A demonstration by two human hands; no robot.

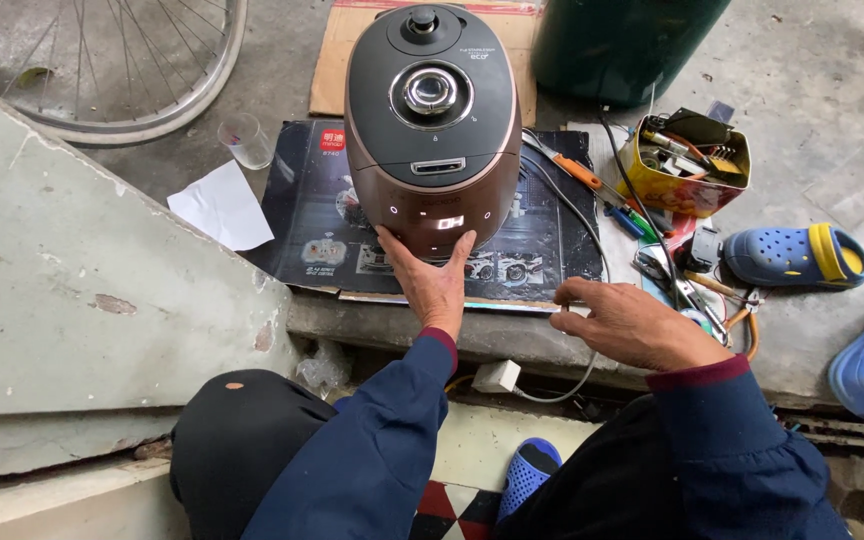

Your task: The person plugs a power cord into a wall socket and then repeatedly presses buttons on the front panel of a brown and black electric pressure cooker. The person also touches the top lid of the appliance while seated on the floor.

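Copper-brown rice cooker (432,120) is seen at upper centre on a dark flat box (322,235); its front is touched by the spread left hand (432,285). A grey cord (577,225) is pinched by the right hand (627,325).

The rice cooker (432,130) at twelve o'clock had a dark grey lid, a chrome ring and a copper-brown body with small white lights. Under it lay a black printed box (322,235) with a red corner patch. At ten o'clock sat white paper (220,205). At two o'clock stood a yellow tin (687,160) and an orange-handled screwdriver (577,170). At three o'clock were blue clogs (797,255) with yellow straps. Both sleeves (382,440) were navy with maroon cuffs. At six o'clock the floor tile (447,510) showed red and black triangles.
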